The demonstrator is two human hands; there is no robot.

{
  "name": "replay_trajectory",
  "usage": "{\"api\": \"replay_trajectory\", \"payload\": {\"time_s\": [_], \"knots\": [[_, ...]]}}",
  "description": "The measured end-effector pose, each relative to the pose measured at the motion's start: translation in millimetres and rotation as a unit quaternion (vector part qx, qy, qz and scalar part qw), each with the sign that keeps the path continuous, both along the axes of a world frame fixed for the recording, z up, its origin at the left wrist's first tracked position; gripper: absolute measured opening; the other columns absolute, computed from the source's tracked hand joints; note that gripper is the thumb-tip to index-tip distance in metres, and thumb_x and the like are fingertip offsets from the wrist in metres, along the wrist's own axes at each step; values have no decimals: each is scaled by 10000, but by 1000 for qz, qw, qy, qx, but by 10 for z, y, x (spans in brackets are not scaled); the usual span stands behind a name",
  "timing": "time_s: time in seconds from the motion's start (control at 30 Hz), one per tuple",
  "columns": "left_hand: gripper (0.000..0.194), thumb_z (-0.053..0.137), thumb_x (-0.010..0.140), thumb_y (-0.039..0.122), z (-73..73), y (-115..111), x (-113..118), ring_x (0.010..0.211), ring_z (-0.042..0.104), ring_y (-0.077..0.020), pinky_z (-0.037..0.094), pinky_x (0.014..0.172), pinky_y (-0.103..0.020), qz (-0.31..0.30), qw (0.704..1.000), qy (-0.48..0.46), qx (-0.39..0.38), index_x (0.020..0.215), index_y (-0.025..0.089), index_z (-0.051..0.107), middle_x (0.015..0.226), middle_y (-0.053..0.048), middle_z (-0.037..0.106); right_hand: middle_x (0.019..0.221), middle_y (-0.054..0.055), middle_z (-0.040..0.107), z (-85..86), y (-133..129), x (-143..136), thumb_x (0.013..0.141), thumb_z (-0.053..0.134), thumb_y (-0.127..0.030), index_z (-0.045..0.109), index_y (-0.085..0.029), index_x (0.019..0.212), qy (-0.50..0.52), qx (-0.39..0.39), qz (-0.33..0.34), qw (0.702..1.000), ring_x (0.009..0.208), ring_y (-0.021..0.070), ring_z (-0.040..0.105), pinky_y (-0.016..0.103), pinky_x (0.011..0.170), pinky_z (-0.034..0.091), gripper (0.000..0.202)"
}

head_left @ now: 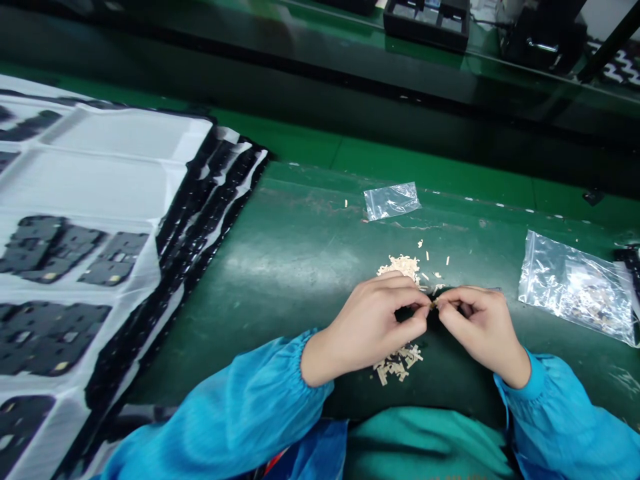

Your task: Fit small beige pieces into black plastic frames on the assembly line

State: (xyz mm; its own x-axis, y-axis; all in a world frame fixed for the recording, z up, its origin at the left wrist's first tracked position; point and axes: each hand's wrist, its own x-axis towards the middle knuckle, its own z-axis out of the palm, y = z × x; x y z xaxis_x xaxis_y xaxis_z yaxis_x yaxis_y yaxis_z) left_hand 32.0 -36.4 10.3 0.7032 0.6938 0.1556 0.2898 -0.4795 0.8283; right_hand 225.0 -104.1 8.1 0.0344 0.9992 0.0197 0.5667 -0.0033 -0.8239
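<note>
My left hand (380, 317) and my right hand (480, 323) meet over the green mat, each with thumb and forefinger pinched together. Between the fingertips is a tiny tan piece (433, 305), too small to make out well; it seems both hands hold it. Just beyond my left hand lies a heap of small pale strips (401, 267), partly covered by the knuckles. A second pile of strips (397, 365) is nearer to me, below the left hand. A few loose bits are scattered past the fingertips.
To the left stand stacked white trays (105, 180) with dark flat parts (114, 259) in their pockets. A small clear bag (393, 201) lies behind the heap. On the right is a larger clear zip bag (577, 287) with small pieces inside. A black box (427, 25) sits on the far shelf.
</note>
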Motion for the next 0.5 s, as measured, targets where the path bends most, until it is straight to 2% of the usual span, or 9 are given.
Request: {"api": "replay_trajectory", "payload": {"time_s": [0.13,0.2,0.27,0.3,0.37,0.43,0.5], "knots": [[136,621,872,159,42,38,-45,803,634,-181,483,771,-321,31,997,-28,-68,841,176,752,813,-30,720,552,-30,581,-42,31,31,874,629,-234,715,-199,701,-2,-23,-36,999,490,123,466,269,521,341,197],[120,637,871,180,59,70,-60,781,628,-165,478,735,-297,43,987,-50,-149,833,176,751,817,-26,711,560,-21,572,-47,50,38,907,637,-254,685,-195,670,-27,-28,-13,999,519,130,469,281,547,340,249],[105,670,869,232,61,107,-61,714,594,-142,452,661,-269,34,962,-68,-262,824,168,741,779,-16,687,663,-4,625,-43,62,44,914,646,-238,719,-197,795,-5,-36,18,999,580,140,489,285,581,362,146],[116,692,861,260,56,126,-55,681,570,-130,433,630,-258,20,945,-76,-317,812,163,731,752,-8,671,726,3,649,-38,65,49,912,657,-235,733,-205,900,43,-48,29,998,609,144,500,281,590,377,83],[161,733,833,301,38,158,-37,634,520,-111,397,600,-243,-19,909,-90,-406,775,155,700,695,14,629,786,3,654,-27,63,65,905,704,-273,727,-225,1035,184,-85,43,978,647,145,520,266,593,405,140],[200,760,803,318,13,176,-18,613,479,-98,367,591,-237,-54,882,-93,-458,739,150,670,661,31,592,762,-11,623,-15,53,84,890,759,-317,736,-242,1017,308,-115,57,943,665,139,527,251,599,419,149],[252,773,782,348,-18,177,-3,588,428,-89,323,568,-234,-76,866,-76,-489,705,146,644,626,44,546,750,-20,598,-6,40,98,864,806,-310,749,-252,972,374,-125,74,916,674,129,514,241,614,424,135]]}}
